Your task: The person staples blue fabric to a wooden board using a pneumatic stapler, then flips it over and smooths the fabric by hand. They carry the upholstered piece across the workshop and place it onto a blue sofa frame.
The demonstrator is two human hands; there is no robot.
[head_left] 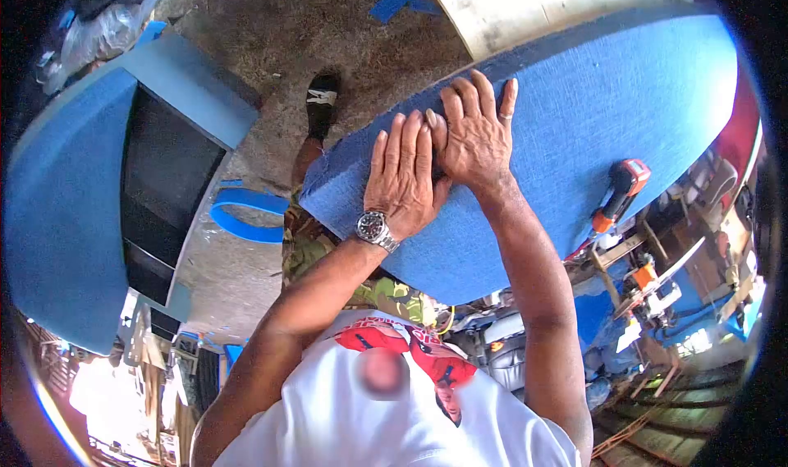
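Observation:
A large curved panel covered in blue fabric [574,114] lies in front of me, its edge wrapped in the same cloth. My left hand [402,176], with a metal watch [373,227] at the wrist, rests flat on the panel near its left end, fingers stretched out. Beside it my right hand [476,135] presses on the cloth by the far edge, fingers apart and a ring on one. The two hands touch or overlap at the thumbs. A black and orange hand tool [621,194], perhaps a staple gun, lies on the panel right of my right arm.
To the left stands another blue-covered piece with dark panels [172,171]. A blue strip loop [246,215] and blue scraps [402,1] lie on the floor. A pale board [558,7] is behind the panel. Tools and clutter [648,278] fill the right side.

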